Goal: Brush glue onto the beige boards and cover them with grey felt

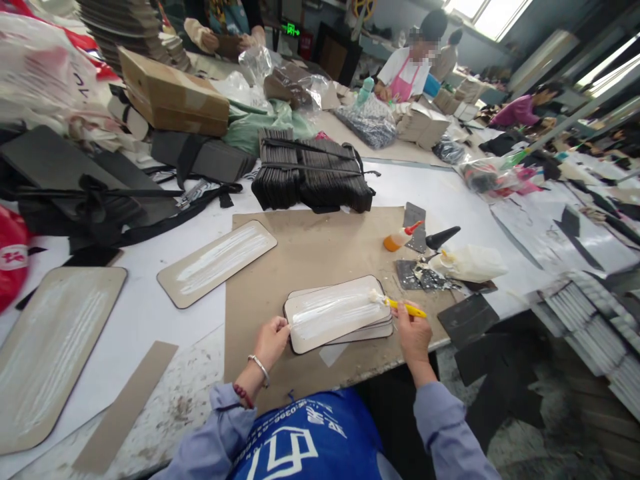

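Observation:
My right hand (414,333) is closed around the yellow handle of a small brush (407,308). Its whitish bristles touch the right end of a rounded rectangular board (335,312), which is streaked with white paste. That board tops a short stack of similar boards (367,333). At the stack's left end, my left hand (273,345) pinches the top board's edge between thumb and fingers. Two more paste-streaked boards lie to the left, a smaller one (217,263) and a larger one (55,353).
Right of the stack are an orange-filled bottle with a red tip (399,238), a black cone-shaped nozzle (443,237) and a paste-smeared white container (470,263). Strapped black pieces (313,170) stand behind. A cardboard box (173,93) sits back left. Other people work farther back.

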Demonstrator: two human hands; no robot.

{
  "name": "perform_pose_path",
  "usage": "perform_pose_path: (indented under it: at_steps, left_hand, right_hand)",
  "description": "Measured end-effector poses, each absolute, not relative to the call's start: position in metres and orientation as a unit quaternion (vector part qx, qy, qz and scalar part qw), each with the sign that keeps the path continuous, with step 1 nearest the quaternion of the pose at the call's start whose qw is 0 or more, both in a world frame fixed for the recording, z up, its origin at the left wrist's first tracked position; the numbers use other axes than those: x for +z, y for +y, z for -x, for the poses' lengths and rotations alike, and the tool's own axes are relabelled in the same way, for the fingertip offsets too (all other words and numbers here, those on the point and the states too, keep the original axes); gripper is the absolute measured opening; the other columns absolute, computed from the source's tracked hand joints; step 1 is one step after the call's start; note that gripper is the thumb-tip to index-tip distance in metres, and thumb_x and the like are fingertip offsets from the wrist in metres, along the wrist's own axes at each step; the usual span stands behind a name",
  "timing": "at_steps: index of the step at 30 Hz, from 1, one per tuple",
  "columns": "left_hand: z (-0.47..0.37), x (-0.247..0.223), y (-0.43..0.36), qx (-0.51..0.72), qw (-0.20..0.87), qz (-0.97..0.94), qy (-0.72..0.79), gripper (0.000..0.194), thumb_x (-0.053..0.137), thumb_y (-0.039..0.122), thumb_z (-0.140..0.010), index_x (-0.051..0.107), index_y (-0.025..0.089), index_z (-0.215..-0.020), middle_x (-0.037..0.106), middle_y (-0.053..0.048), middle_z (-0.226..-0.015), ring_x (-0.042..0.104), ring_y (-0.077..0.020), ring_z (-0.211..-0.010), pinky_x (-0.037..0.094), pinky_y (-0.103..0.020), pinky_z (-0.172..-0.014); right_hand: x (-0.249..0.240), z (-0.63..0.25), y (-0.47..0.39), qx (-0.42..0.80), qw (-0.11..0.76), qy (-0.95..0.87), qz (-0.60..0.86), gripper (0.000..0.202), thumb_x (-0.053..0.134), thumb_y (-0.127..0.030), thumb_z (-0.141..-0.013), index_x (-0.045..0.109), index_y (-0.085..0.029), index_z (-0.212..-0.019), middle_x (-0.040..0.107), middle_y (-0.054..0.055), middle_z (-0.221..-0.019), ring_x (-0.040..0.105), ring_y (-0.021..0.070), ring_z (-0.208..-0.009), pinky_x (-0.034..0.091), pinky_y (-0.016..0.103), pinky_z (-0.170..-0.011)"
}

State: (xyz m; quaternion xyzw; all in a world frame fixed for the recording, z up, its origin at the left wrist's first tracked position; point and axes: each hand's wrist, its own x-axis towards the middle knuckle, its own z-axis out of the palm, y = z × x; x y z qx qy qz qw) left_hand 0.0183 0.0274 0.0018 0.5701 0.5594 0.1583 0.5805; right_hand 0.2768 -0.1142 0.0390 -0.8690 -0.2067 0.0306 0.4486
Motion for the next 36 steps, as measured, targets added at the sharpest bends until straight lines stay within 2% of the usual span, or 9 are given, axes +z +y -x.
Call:
perform_pose_path:
  at_steps: [4,9,13,20,24,27,31,33,36]
  left_hand:
    - [-0.018,0.000,0.027,0.145,0.539,-0.605,0.568,0.010,0.048,0.028,-0.060,0.049,0.019,-0.055,0.050,0.003,-0.050,0.048,-0.0128,-0.053,0.036,-0.023,-0.052]
    - [-0.021,0.001,0.025,0.139,0.531,-0.603,0.579,0.011,0.045,0.029,-0.060,0.047,0.019,-0.055,0.046,0.004,-0.049,0.044,-0.0122,-0.051,0.033,-0.023,-0.051]
    - [-0.022,0.003,0.023,0.140,0.525,-0.606,0.581,0.013,0.045,0.031,-0.060,0.047,0.019,-0.055,0.047,0.004,-0.050,0.044,-0.0127,-0.052,0.033,-0.024,-0.052]
    - [-0.024,0.009,0.019,0.150,0.516,-0.602,0.591,0.015,0.044,0.034,-0.061,0.049,0.019,-0.057,0.048,0.003,-0.052,0.045,-0.0140,-0.056,0.033,-0.025,-0.054]
    - [-0.026,0.016,0.017,0.150,0.502,-0.600,0.605,0.016,0.045,0.033,-0.062,0.048,0.019,-0.056,0.048,0.003,-0.053,0.044,-0.0141,-0.056,0.033,-0.025,-0.055]
    - [-0.027,0.019,0.016,0.152,0.487,-0.601,0.615,0.015,0.046,0.032,-0.063,0.048,0.019,-0.055,0.048,0.003,-0.052,0.044,-0.0138,-0.055,0.033,-0.025,-0.055]
    - [-0.030,0.019,0.015,0.154,0.463,-0.612,0.622,0.014,0.046,0.030,-0.063,0.048,0.019,-0.055,0.048,0.003,-0.051,0.043,-0.0135,-0.055,0.032,-0.025,-0.054]
    - [-0.031,0.017,0.014,0.154,0.461,-0.609,0.627,0.014,0.046,0.030,-0.063,0.049,0.019,-0.056,0.049,0.003,-0.052,0.044,-0.0137,-0.055,0.033,-0.025,-0.055]
    - [-0.033,0.016,0.014,0.165,0.459,-0.599,0.635,0.013,0.046,0.028,-0.063,0.050,0.019,-0.056,0.050,0.003,-0.053,0.045,-0.0138,-0.056,0.034,-0.025,-0.056]
  right_hand:
    - [0.038,-0.304,-0.114,0.027,0.425,-0.244,0.871,0.048,0.045,-0.058,-0.074,0.057,-0.014,-0.088,0.067,0.011,-0.076,0.065,0.0226,-0.071,0.048,0.034,-0.071]
    - [0.046,-0.317,-0.108,0.000,0.406,-0.250,0.879,0.050,0.043,-0.061,-0.074,0.058,-0.015,-0.085,0.067,0.011,-0.073,0.065,0.0230,-0.069,0.048,0.034,-0.070]
    - [0.052,-0.320,-0.105,0.032,0.402,-0.286,0.869,0.051,0.041,-0.063,-0.074,0.058,-0.016,-0.084,0.067,0.010,-0.072,0.064,0.0217,-0.067,0.048,0.033,-0.069]
    - [0.053,-0.326,-0.125,0.033,0.328,-0.326,0.886,0.054,0.037,-0.064,-0.076,0.060,-0.016,-0.084,0.067,0.010,-0.075,0.064,0.0233,-0.072,0.046,0.034,-0.069]
    - [0.062,-0.333,-0.132,-0.019,0.282,-0.320,0.904,0.056,0.034,-0.065,-0.076,0.062,-0.015,-0.079,0.067,0.013,-0.078,0.063,0.0254,-0.071,0.046,0.035,-0.067]
    - [0.068,-0.328,-0.114,0.003,0.333,-0.319,0.887,0.052,0.039,-0.062,-0.075,0.061,-0.016,-0.079,0.066,0.013,-0.079,0.063,0.0248,-0.073,0.047,0.035,-0.068]
    - [0.058,-0.319,-0.077,0.152,0.460,-0.290,0.825,0.049,0.046,-0.062,-0.072,0.057,-0.015,-0.084,0.066,0.010,-0.072,0.063,0.0211,-0.065,0.049,0.033,-0.065]
    - [0.050,-0.323,-0.069,0.172,0.459,-0.279,0.826,0.051,0.047,-0.063,-0.071,0.058,-0.015,-0.083,0.065,0.009,-0.068,0.063,0.0212,-0.063,0.049,0.033,-0.065]
    - [0.051,-0.337,-0.076,0.091,0.412,-0.289,0.859,0.052,0.044,-0.063,-0.072,0.059,-0.014,-0.081,0.064,0.010,-0.070,0.061,0.0219,-0.067,0.046,0.035,-0.069]
